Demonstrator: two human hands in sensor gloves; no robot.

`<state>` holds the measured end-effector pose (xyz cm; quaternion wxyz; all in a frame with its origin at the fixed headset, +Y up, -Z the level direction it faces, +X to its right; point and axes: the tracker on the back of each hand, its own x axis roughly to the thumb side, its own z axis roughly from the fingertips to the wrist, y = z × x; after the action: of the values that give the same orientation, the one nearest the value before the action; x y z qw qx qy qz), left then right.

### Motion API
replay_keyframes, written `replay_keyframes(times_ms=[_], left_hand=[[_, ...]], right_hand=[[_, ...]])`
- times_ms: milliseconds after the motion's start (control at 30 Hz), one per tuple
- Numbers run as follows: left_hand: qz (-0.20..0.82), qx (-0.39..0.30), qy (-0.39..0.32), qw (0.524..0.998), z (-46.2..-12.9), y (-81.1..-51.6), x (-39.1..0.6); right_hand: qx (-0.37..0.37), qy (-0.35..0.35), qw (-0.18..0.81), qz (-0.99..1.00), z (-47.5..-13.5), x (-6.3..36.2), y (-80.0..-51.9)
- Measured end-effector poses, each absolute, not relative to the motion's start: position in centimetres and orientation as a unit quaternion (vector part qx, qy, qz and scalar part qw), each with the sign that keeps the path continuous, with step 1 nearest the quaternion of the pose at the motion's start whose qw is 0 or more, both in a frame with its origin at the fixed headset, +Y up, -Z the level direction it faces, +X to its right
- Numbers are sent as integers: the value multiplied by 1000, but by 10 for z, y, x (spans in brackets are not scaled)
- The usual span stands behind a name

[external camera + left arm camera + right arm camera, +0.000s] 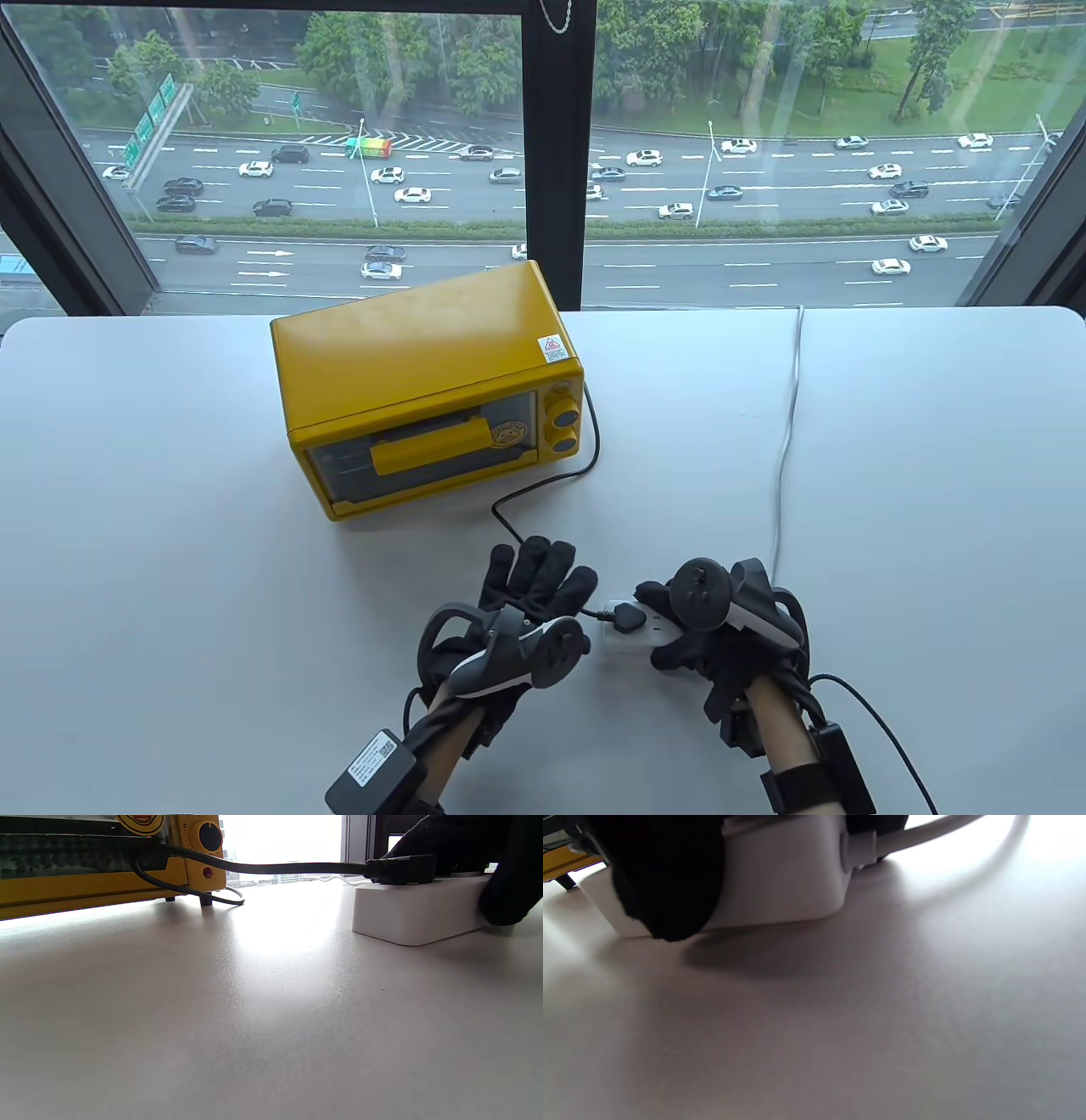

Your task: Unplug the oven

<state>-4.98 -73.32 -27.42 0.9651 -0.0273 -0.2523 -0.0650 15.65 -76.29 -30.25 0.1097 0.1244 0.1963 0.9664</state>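
**Plug still seated in the strip**

The yellow toaster oven (pixel 428 386) sits mid-surface (pixel 170 552), its black cord (pixel 585 424) running to the white power strip (pixel 632 632), gripped by the right hand (pixel 713 628). The left hand (pixel 530 607), fingers spread, hovers near the still-inserted plug (pixel 626 618); pulling remains.

The left hand (pixel 530 607) in its black glove lies flat with fingers spread and straight. The right hand (pixel 708 624), near it on the right, curls down, its thumb tucked low.
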Motion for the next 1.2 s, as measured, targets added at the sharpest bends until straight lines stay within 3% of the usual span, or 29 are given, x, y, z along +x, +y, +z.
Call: replay_keyframes(times_ms=[200,267,467,533,600,733,1000,1200], left_hand=[[-103,-63,-265,957,-293,-751,-10],[-91,-37,-260,961,-297,-752,-7],[-27,-79,-271,959,-303,-748,-9],[25,-31,-274,961,-300,-730,-19],[146,-34,-266,952,-298,-702,-28],[24,-68,-229,971,-291,-676,-47],[-4,-130,-182,975,-287,-737,-82],[25,-175,-170,969,-288,-750,-85]], right_hand=[[116,197,135,964,-299,160,-766],[115,194,132,965,-299,160,-766],[103,222,119,962,-299,159,-766],[98,228,117,962,-300,159,-766],[98,235,117,960,-300,159,-766],[98,231,116,961,-300,158,-766],[93,227,112,963,-297,157,-766],[91,219,98,967,-294,154,-767]])
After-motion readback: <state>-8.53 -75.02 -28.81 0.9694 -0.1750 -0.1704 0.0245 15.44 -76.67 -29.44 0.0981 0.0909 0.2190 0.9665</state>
